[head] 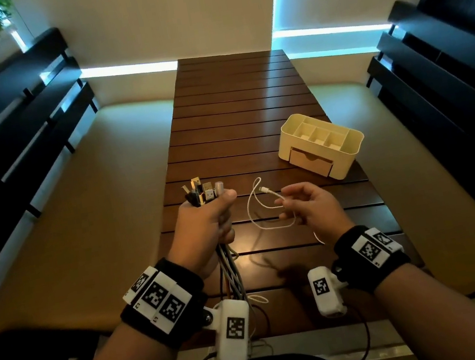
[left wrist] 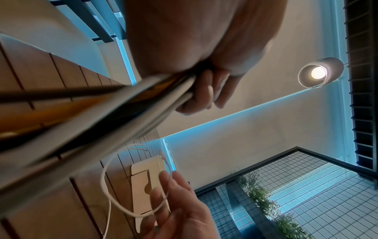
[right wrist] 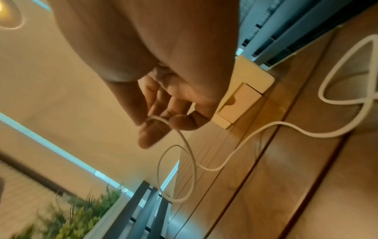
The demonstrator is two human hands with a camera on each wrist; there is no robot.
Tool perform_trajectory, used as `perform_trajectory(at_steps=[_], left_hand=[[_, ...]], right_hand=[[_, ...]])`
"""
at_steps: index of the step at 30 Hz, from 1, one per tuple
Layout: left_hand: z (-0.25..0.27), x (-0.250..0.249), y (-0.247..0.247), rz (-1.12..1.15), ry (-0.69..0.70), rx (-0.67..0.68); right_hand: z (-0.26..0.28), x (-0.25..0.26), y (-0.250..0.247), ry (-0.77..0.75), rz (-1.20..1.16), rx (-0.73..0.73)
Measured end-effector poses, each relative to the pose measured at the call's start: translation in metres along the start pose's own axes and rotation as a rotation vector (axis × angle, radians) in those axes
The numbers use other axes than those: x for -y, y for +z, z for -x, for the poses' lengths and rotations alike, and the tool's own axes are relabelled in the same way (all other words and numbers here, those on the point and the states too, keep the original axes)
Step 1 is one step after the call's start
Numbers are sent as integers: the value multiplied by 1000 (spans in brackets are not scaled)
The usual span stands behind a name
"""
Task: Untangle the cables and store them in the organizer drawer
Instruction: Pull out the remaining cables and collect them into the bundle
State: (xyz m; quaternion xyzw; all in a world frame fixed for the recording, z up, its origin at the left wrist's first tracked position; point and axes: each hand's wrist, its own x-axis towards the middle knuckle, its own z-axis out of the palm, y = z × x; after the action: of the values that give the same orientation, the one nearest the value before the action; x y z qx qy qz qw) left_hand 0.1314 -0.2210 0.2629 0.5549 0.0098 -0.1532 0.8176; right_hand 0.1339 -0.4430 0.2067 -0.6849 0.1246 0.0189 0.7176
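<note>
My left hand [head: 205,219] is a fist round a bundle of cables [head: 202,193], plugs sticking up above the thumb and cords hanging below toward the table edge. The left wrist view shows the same cords [left wrist: 122,105] running out from under my curled fingers [left wrist: 202,92]. My right hand [head: 306,204] pinches a thin white cable [head: 257,204] between thumb and fingertips; it loops in the air and trails onto the table. The loop [right wrist: 178,174] hangs below the pinching fingers [right wrist: 155,127]. The cream organizer [head: 319,142] stands back right, its wooden drawer [head: 310,161] a little way out.
The dark slatted wooden table [head: 236,107] runs away from me between two beige benches [head: 84,211]. Black slatted bench backs [head: 8,130] line both sides. The organizer's top compartments look empty. Bare slats lie behind and left of the organizer.
</note>
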Motion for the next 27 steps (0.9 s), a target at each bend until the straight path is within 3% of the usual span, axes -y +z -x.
perform_trajectory(at_steps=[3,7,11,15,19,23,27], left_hand=[[-1,-1,0,8,0,-3],[2,-3,-4,7,15,-9],[4,-5,-10,2,29,-34],[3,-4,-10,-6,23,-37],[2,-4,-7,-19,20,-35],[-2,0,1,-22,14,-27],[-4,5,9,-16,4,-15]], right_hand=[[-6,-11,-1,-11,544,197],[-17,-45,-23,-92,846,28],[-24,-73,-66,45,958,-203],[-21,-87,-98,86,1006,-290],[-14,-85,-116,56,1070,-178],[-8,-81,-123,205,1032,-24],[0,-88,-117,232,864,-23]])
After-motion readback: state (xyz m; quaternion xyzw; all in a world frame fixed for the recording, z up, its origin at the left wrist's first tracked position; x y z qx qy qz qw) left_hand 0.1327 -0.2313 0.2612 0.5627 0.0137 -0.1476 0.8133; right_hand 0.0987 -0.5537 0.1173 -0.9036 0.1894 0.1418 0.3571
